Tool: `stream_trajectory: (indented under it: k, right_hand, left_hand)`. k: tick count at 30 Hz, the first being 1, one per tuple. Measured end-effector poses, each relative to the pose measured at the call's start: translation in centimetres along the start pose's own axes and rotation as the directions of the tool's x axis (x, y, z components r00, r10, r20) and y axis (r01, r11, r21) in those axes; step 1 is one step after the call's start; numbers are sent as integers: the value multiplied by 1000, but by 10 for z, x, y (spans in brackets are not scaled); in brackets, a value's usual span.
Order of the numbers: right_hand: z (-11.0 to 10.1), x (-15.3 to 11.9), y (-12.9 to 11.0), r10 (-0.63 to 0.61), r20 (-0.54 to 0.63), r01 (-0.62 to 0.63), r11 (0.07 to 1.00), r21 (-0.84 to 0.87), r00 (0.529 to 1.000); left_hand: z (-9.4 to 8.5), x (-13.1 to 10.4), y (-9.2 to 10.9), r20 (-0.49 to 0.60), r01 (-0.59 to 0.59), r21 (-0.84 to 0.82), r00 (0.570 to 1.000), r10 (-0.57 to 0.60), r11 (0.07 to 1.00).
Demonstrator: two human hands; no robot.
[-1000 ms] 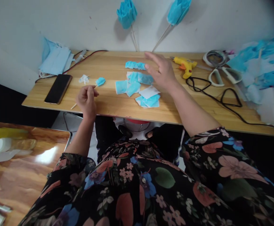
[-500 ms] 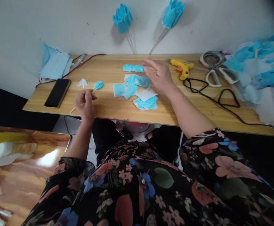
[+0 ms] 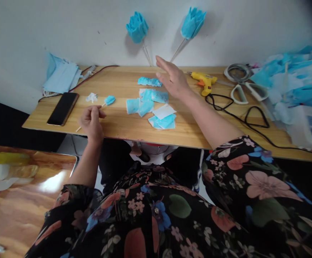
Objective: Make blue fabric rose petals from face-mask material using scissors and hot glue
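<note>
You wear a black top [image 3: 113, 200] with a flower-and-leaf print; left of its green leaf [image 3: 180, 206] sits a blue flower [image 3: 164, 219], then small pink blossoms [image 3: 136, 204]; well right of the leaf, your sleeve [image 3: 225, 168] bears a large pink flower [image 3: 266, 185]; beyond the leaf show black trousers [image 3: 115, 161], a white-and-blue side stripe [image 3: 198, 173] and dark shoes [image 3: 144, 156].

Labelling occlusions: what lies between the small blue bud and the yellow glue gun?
Head view, from the small blue bud to the yellow glue gun: the loose blue pieces, then the right hand.
</note>
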State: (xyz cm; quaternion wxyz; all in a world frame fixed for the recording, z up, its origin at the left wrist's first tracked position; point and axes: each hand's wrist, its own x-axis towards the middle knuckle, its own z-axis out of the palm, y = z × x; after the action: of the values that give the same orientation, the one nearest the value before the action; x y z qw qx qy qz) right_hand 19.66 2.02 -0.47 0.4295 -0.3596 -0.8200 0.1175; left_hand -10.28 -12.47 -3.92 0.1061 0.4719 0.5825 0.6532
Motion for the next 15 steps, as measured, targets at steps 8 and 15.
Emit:
stream_trajectory:
  k: [8,15]
  right_hand:
    - [-7,26,-13,-42,-100,60,979,195,994]
    - [-67,51,-95,-45,-246,77,989,123,968]
  left_hand:
    - [-2,3,-4,-13,46,-14,999,-46,999]
    - [-2,2,-3,-4,45,-77,999,-45,996]
